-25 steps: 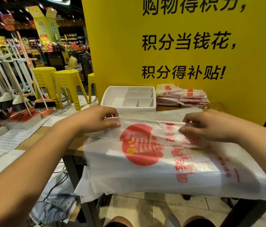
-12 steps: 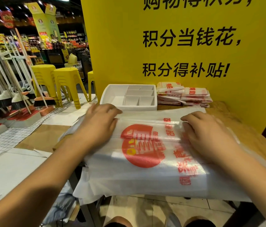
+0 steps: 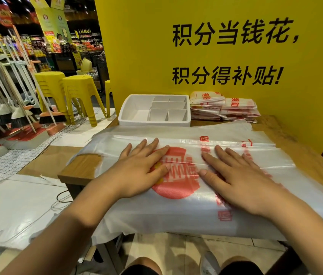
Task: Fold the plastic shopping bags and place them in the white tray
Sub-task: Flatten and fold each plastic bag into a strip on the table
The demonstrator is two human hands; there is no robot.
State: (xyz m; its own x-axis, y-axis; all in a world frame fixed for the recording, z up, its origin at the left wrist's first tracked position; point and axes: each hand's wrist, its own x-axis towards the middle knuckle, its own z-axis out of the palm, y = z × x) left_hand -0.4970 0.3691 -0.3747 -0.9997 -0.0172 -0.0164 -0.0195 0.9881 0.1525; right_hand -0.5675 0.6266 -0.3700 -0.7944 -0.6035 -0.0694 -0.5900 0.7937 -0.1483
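Plastic shopping bag (image 3: 176, 211) lies flat on the wooden table (image 3: 81, 167); left hand (image 3: 140, 169) and right hand (image 3: 238, 175) press it, fingers spread, white tray (image 3: 154, 122) beyond.

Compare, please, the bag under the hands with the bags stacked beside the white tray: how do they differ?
The spread bag covers much of the table; the stacked bags are folded into small packets. The left hand and right hand press the spread bag flat; no hand touches the stacked bags. Both are whitish plastic with red print.
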